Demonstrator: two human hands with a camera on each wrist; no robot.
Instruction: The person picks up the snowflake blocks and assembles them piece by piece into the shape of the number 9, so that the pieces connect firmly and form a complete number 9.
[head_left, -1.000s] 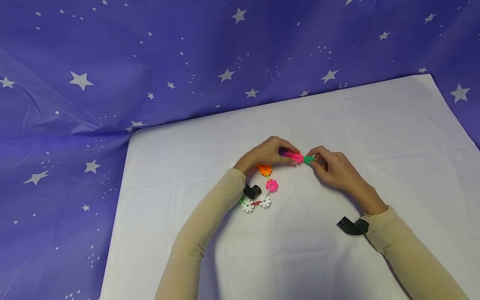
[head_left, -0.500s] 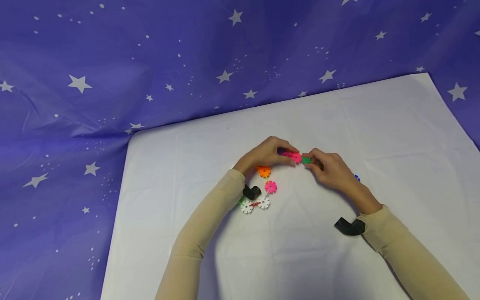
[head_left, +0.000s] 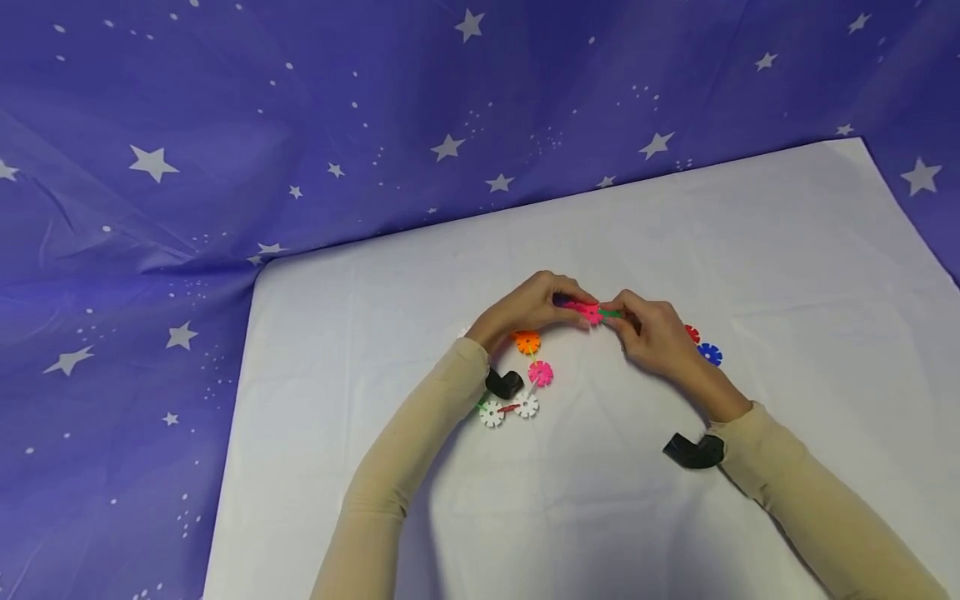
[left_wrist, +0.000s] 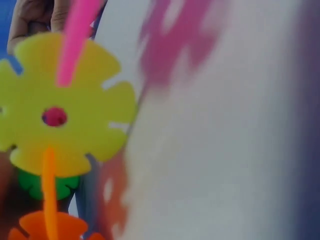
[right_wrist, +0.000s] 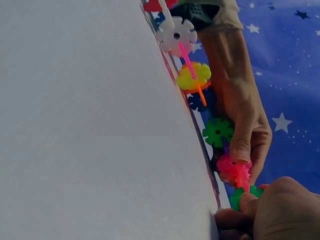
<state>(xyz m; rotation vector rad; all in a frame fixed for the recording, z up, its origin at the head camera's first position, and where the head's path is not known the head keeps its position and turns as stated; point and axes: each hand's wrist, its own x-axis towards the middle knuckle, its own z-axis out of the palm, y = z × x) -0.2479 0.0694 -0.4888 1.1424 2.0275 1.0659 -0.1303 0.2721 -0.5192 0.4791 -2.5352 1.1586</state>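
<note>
My left hand [head_left: 542, 302] pinches a pink notched, flower-shaped plastic disc [head_left: 592, 313] between thumb and fingers. Opposite it, my right hand [head_left: 652, 333] pinches a green notched disc [head_left: 613, 314], seen edge-on and meeting the pink disc's rim. In the right wrist view, a line of linked discs, including another green disc [right_wrist: 218, 132], a yellow disc [right_wrist: 192, 77] and a white disc [right_wrist: 176, 36], leads up from the left hand's fingers. The left wrist view shows a yellow disc [left_wrist: 90, 107] up close, with pink and orange discs slotted into its edges.
By the left wrist, the chain curves past an orange disc [head_left: 527, 342], a pink one and a white disc [head_left: 491, 414]. A red disc [head_left: 692, 334] and a blue disc [head_left: 709, 355] lie behind the right hand on the white-covered table [head_left: 600, 500]. Starry purple cloth [head_left: 375, 100] hangs behind.
My right hand has shifted slightly left, bringing the green disc against the pink one and turning it edge-on. The red and blue discs have come into view behind it. My left hand stays almost still.
</note>
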